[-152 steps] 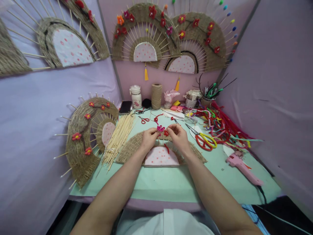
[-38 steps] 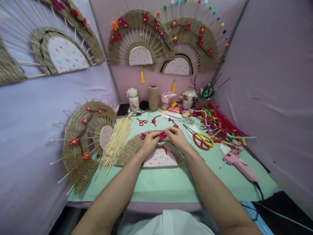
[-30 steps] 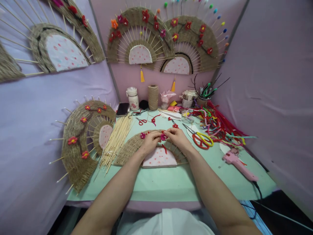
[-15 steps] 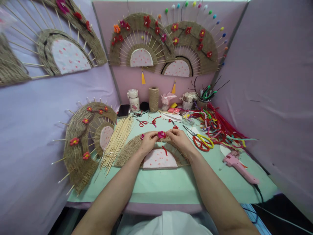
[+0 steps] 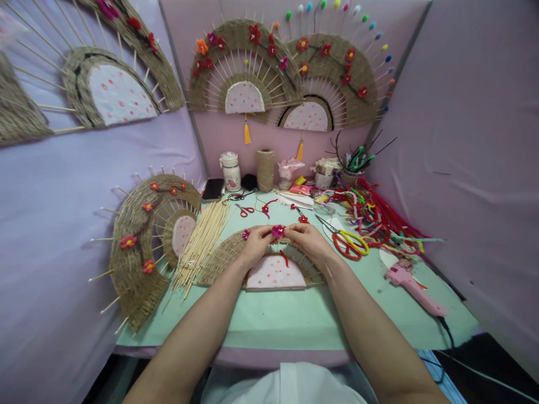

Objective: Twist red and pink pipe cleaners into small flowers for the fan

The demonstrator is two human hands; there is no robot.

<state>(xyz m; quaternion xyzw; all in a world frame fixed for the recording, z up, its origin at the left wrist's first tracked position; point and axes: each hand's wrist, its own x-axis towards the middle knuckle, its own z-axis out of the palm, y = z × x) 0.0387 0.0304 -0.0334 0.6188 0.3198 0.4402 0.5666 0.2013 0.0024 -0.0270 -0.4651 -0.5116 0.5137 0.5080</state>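
Note:
A magenta pipe-cleaner flower (image 5: 278,231) is held between the fingertips of my left hand (image 5: 257,244) and my right hand (image 5: 306,242), over the top of a twine-woven fan (image 5: 225,255). Both hands are closed in a pinch, one on each side of the flower. The fan lies flat on the table, with a spotted white half-circle (image 5: 275,273) at its base. A second magenta flower (image 5: 246,234) sits on the fan's upper left. One short red piece of pipe cleaner (image 5: 284,258) lies at the half-circle's top edge. My wrists and forearms cover parts of the fan.
Left of the fan lie bamboo sticks (image 5: 202,241) and a finished flowered fan (image 5: 138,247). Red and yellow scissors (image 5: 347,245), a pink glue gun (image 5: 415,289) and tangled pipe cleaners (image 5: 374,213) are on the right. At the back stand a twine spool (image 5: 265,170) and a white bottle (image 5: 231,171).
My right fingers have moved slightly left, closer to the magenta flower. The flower and my left hand are almost where they were. The view has shifted a little.

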